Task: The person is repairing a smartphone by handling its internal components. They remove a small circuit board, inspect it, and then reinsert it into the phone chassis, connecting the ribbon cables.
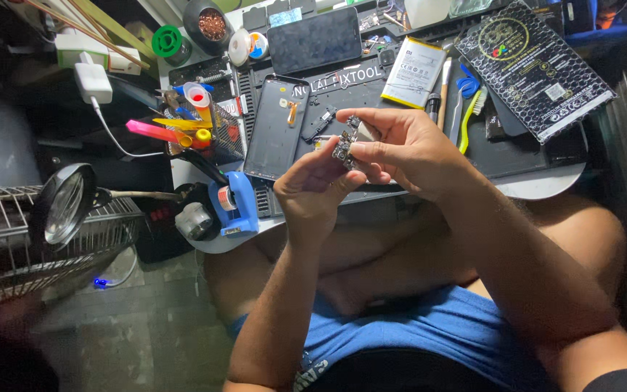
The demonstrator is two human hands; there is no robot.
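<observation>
The left hand [312, 190] and right hand [400, 149] are pinching a small circuit board [345, 145] between fingertips above the counter [546, 185]; a slip could be dropping it onto the lap.

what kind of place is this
Likely a small phone repair bench. Both hands hold a tiny circuit board above a dark work mat bearing an opened phone shell, a loose battery and a magnifier nearby.
</observation>
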